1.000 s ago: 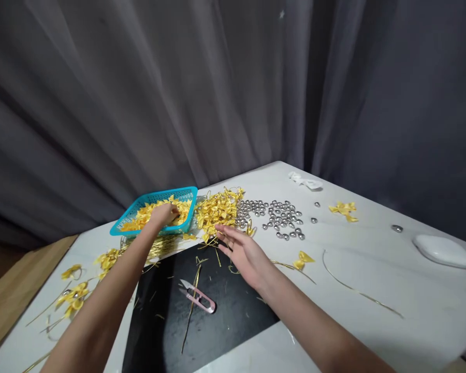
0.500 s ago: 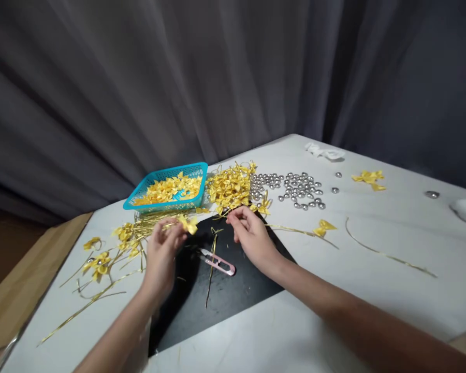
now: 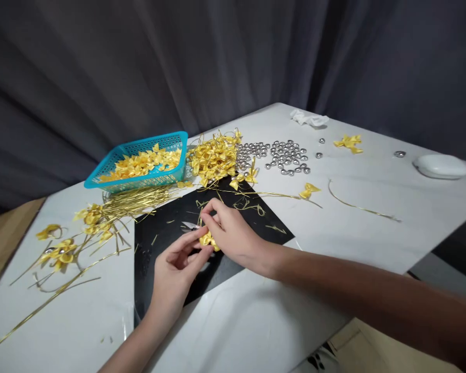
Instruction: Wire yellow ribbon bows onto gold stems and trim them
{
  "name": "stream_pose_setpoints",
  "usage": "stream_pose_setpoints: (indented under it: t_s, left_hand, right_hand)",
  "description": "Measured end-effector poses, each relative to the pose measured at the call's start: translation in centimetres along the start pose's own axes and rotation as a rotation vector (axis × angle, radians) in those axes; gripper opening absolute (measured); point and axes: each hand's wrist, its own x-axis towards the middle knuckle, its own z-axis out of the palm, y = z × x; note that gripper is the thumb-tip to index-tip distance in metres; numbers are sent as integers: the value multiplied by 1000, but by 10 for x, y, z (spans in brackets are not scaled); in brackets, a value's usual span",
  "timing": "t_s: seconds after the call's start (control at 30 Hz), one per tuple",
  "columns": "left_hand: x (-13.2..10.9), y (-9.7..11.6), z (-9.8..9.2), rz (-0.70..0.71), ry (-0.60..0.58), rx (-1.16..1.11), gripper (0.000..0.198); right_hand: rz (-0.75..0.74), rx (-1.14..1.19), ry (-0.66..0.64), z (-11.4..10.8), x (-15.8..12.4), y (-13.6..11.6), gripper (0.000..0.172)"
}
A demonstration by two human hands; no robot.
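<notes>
My left hand (image 3: pixel 178 264) pinches a yellow ribbon bow (image 3: pixel 209 241) between thumb and forefinger, above the black mat (image 3: pixel 155 280). Right against it is my right hand (image 3: pixel 231 233), its fingers closed close over the bow's far side. What the right fingertips grip is too small to make out. A gold wire strand (image 3: pixel 200 217) shows beside those fingertips. Behind the hands, the blades of the thread snips (image 3: pixel 190 226) poke out on the mat; their pink handle is hidden. Thin gold scraps lie about the mat.
A turquoise basket (image 3: pixel 135 182) of yellow bows stands back left, with a gold wire bundle (image 3: pixel 135 202) before it. A pile of bows (image 3: pixel 213 158) and scattered silver beads (image 3: pixel 289 155) lie behind the mat. On the right are a white dish (image 3: pixel 441 167) and crumpled tissue (image 3: pixel 308 118).
My hands, apart before, have come together over the mat. The left carried its bow rightward to the right fingertips. The view has shifted, and the snips' handle is now covered.
</notes>
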Motion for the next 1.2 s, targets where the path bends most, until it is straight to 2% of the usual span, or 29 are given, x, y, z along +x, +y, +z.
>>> stream_pose_setpoints:
  t_s: [0.1, 0.27, 0.33, 0.5, 0.6, 0.77, 0.87, 0.97, 1.1, 1.2]
  left_hand:
    - [-3, -2, 0, 5, 44, -23, 24]
    - [-4, -1, -1, 2, 152, -140, 33]
    - [-3, 0, -1, -46, 108, -195, 36]
    - [-3, 5, -2, -232, -180, -248, 30]
    - [-2, 8, -1, -262, -197, -275, 24]
    - [-3, 5, -1, -182, -96, -222, 18]
    - [-5, 1, -3, -115, -100, -169, 20]
    - [-6, -2, -4, -72, -114, -160, 21]
    - [-6, -3, -3, -29, -92, -96, 16]
    - [-6, -2, -2, -15, -155, -18, 13]
  right_hand:
    - [-39, 11, 14, -1, -1, -2, 11]
    - [-213, -141, -18, -7, -7, -7, 8]
    - [-279, -215, -36, -8, -10, -9, 10]
    - [-393, -309, -60, -7, -14, -9, 18]
    - [-460, -293, -47, -8, -13, -7, 14]
    - [-343, -97, 76, -11, -4, -3, 7]
    - [-261, -2, 114, -11, 0, -3, 11]
    - [-193, 37, 118, -10, 1, -4, 13]
    - [-191, -27, 87, -8, -2, -6, 13]
    - [-186, -11, 62, -7, -3, -5, 13]
